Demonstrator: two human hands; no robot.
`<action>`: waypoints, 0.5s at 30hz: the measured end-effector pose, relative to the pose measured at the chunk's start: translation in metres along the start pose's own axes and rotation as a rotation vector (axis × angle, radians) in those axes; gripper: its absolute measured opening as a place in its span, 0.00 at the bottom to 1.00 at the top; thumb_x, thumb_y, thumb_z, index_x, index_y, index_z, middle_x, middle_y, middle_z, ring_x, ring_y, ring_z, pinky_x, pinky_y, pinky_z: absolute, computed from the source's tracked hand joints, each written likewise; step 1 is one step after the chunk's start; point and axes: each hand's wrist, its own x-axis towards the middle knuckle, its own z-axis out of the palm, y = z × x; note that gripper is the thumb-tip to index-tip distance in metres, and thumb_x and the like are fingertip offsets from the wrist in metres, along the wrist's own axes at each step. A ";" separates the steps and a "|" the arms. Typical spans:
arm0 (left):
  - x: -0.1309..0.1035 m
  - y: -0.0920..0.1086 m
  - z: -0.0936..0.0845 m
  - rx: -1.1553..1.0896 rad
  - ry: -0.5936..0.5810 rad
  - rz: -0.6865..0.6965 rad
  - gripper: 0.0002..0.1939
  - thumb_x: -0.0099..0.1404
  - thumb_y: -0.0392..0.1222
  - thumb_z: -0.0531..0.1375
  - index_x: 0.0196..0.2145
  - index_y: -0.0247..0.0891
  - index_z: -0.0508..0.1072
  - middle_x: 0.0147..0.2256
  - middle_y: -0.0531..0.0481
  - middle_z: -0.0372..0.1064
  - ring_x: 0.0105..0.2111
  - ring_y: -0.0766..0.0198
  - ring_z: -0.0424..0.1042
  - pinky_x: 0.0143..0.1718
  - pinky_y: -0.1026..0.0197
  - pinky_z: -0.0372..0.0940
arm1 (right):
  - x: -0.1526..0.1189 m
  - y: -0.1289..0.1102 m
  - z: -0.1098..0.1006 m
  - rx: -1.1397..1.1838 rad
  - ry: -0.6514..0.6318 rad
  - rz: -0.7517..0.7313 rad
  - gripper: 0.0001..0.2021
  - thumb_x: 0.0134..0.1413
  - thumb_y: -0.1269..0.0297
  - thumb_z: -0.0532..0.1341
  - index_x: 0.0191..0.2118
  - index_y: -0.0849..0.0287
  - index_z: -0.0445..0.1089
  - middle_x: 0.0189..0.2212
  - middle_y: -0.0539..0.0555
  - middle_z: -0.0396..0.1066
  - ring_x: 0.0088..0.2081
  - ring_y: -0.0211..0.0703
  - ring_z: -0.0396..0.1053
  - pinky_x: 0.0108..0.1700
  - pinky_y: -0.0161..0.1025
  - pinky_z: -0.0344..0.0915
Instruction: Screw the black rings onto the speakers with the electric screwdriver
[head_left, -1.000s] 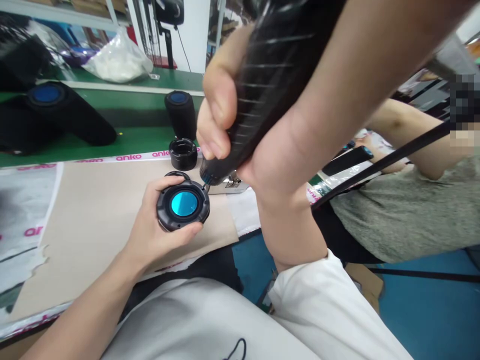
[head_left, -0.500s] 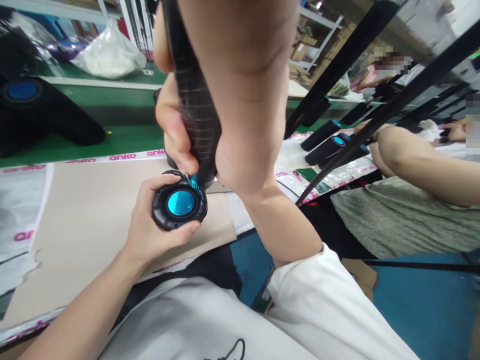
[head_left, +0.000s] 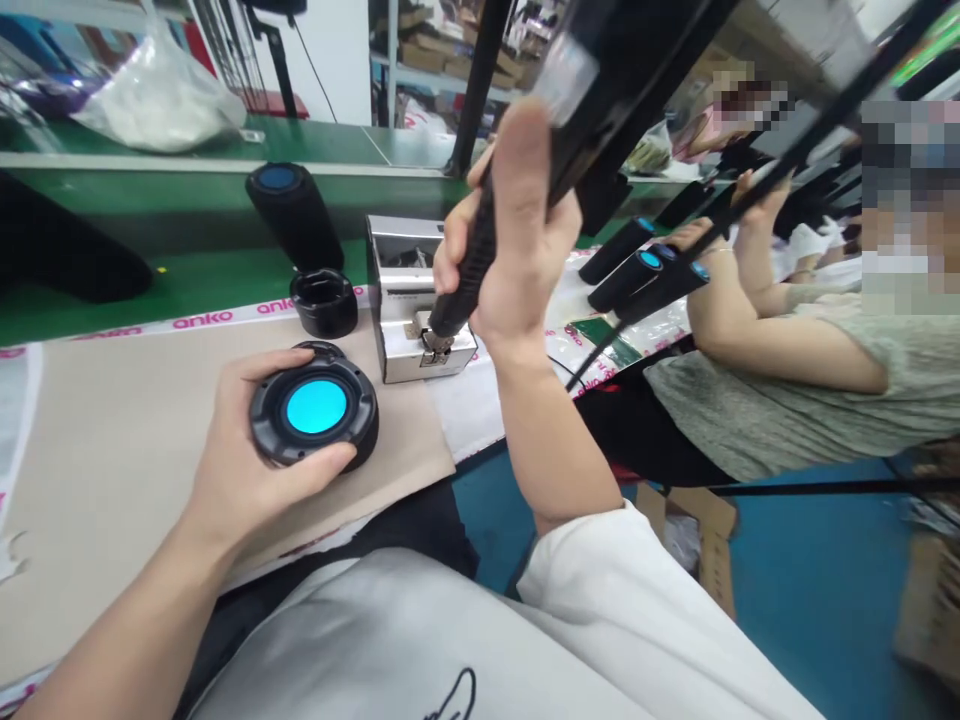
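Observation:
My left hand (head_left: 259, 450) is wrapped round the side of a cylindrical black speaker (head_left: 364, 415), its round blue end (head_left: 316, 406) facing up. Thumb and fingers press its rim from opposite sides. In my right hand (head_left: 517, 240) is a black electric screwdriver (head_left: 476, 262), gripped along its body and slanting down to the left. Its lower end is at the front of a metal screw feeder (head_left: 405, 352); the bit's tip is too small to make out. A black ring-shaped part (head_left: 324, 302) stands behind the speaker.
Tan cardboard (head_left: 142, 430) covers the bench in front of me. Another speaker (head_left: 296, 215) stands farther back, near a white plastic bag (head_left: 161, 105). To the right, a co-worker's arm (head_left: 780, 330) is beside several blue-ended speakers (head_left: 626, 280). Dark poles slant across the upper right.
My right hand has carried the screwdriver from the speaker's rim away to the screw feeder, which now shows. The speaker stays in my left hand. The view has shifted.

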 end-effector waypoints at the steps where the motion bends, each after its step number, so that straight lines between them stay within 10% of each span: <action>1: 0.000 0.000 0.000 -0.001 0.004 0.004 0.39 0.52 0.47 0.79 0.60 0.44 0.74 0.60 0.43 0.76 0.59 0.45 0.79 0.58 0.47 0.73 | -0.003 0.010 -0.002 -0.013 0.007 -0.028 0.31 0.63 0.26 0.64 0.42 0.53 0.64 0.19 0.34 0.62 0.18 0.23 0.61 0.19 0.27 0.59; 15: -0.003 -0.005 0.008 -0.144 0.061 0.044 0.42 0.48 0.42 0.81 0.60 0.43 0.76 0.59 0.43 0.78 0.59 0.49 0.79 0.60 0.54 0.71 | -0.014 0.029 -0.013 0.066 0.042 0.250 0.32 0.58 0.25 0.69 0.35 0.53 0.64 0.18 0.43 0.63 0.14 0.36 0.60 0.13 0.37 0.55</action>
